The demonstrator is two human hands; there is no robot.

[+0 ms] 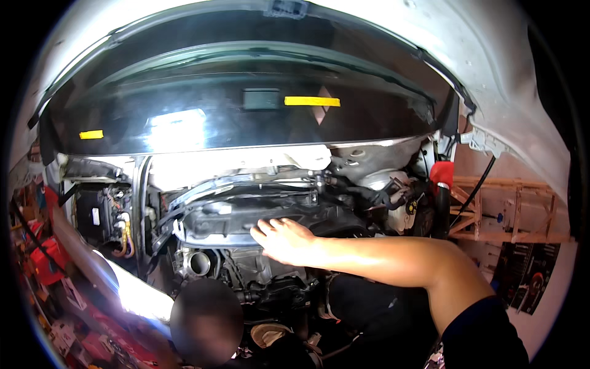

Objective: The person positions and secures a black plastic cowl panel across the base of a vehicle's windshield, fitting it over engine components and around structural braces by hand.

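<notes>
Engine bay of a white car, hood raised, contents listed left to right.

1. Red toolbox (pixel 44 261) and scattered small items outside the bay's left edge, partly blurred.
2. Wiring bundle (pixel 123 237), yellow and orange leads, at the bay's left side beside a black box.
3. Round metal pipe opening (pixel 200 263), low in the bay, left of centre.
4. Another person's head (pixel 206 323), at the bay's near edge below the pipe.
5. Black plastic engine cover (pixel 246 215), across the middle of the bay, below the windshield (pixel 246 98). Judged light, stiff and somewhat brittle, probably dusty rather than slippery; best taken by its front edge or corners, not by the thin ribs.
6. Right hand (pixel 284 240), reaching in from the right, palm down, fingers extended and close together, resting flat on the cover's front edge; nothing pinched.
7. Red-capped part (pixel 442 173), at the bay's right edge.
8. Left hand: not in view.
</notes>
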